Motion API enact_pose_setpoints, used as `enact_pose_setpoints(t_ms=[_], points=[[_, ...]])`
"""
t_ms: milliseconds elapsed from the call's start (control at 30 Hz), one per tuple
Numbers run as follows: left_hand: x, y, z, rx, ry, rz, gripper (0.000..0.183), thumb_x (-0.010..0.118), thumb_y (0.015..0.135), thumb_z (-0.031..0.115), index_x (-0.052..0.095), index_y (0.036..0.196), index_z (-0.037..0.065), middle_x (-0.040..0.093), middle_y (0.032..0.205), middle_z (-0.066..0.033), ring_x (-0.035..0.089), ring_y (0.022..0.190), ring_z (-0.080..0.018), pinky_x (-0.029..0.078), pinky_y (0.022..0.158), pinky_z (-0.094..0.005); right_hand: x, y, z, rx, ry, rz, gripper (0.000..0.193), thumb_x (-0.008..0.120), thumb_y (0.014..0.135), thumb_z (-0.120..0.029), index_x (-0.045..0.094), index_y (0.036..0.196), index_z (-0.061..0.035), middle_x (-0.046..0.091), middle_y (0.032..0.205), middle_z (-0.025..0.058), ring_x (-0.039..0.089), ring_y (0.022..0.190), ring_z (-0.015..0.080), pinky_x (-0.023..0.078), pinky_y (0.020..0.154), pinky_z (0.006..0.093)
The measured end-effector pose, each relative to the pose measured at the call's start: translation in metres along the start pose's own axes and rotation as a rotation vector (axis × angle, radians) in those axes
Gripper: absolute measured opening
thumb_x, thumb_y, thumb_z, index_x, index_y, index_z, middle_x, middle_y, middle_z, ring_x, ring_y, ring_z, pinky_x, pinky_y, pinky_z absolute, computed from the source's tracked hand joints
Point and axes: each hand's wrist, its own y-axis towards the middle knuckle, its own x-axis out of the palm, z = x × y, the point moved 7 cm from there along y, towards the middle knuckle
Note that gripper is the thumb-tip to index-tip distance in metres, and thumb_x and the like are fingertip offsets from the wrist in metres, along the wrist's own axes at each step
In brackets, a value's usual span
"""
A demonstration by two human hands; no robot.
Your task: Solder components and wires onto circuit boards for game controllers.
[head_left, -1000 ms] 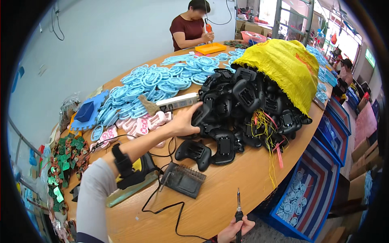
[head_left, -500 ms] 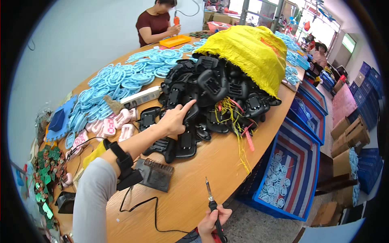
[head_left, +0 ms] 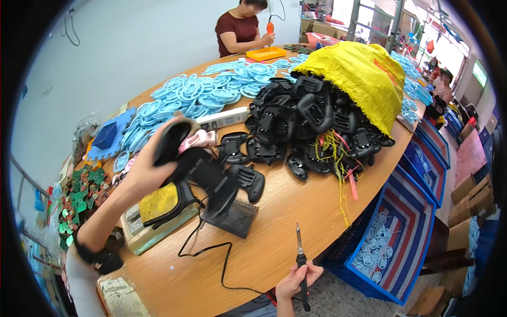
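My left hand [head_left: 145,166] grips a black game controller shell [head_left: 210,177] by one end, over the near left part of the table. The shell is tilted and smeared by motion. Below it lies a dark comb-like metal piece [head_left: 241,219], and beside it is a yellow sponge pad [head_left: 159,205] on a block. My right hand [head_left: 298,280] is wrapped round a soldering iron [head_left: 301,260] at the table's front edge, its tip pointing up. A heap of black controller shells [head_left: 282,124] spills from a yellow woven sack [head_left: 364,74]; one loose shell [head_left: 248,182] lies nearer.
Light-blue plastic rings [head_left: 193,95] cover the far table, next to a white power strip [head_left: 224,118]. Green circuit boards [head_left: 79,198] lie at left. Blue crates [head_left: 393,232] stand beside the right edge. The iron's cord [head_left: 227,264] crosses the tabletop. A co-worker [head_left: 240,29] sits opposite.
My left hand has left the heap and swung left toward me, now with a controller shell in it. The view has turned left; my right hand still holds the soldering iron.
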Motion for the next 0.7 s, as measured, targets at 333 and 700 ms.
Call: enact_pose_setpoints(t_ms=[333,700], points=[[-0.009,-0.231,-0.079,-0.721,0.107,-0.354,0.077,0.069,0.071,0.014,0.027,0.136,0.012,0.056,0.101,-0.0151,0.056,0.092,-0.0234,0.043,0.084,-0.0309,0.004,0.001,-0.002,0.033,-0.038,0.027,0.019,0.049,0.084,-0.020,0.034,0.083,-0.0078,0.035,0.077,0.0036,0.039,0.063,0.0102,0.033,0.053,0.0219],[0.052,-0.042,-0.019,0.168,0.554,-0.408,0.035,0.062,0.076,0.018,0.054,0.108,0.006,0.056,0.095,-0.0135,0.054,0.092,-0.0306,0.044,0.077,-0.0391,0.001,0.003,-0.003,0.048,-0.017,0.121,0.019,0.050,0.083,-0.019,0.034,0.084,-0.0081,0.036,0.075,0.0031,0.040,0.064,0.0105,0.034,0.054,0.0207]])
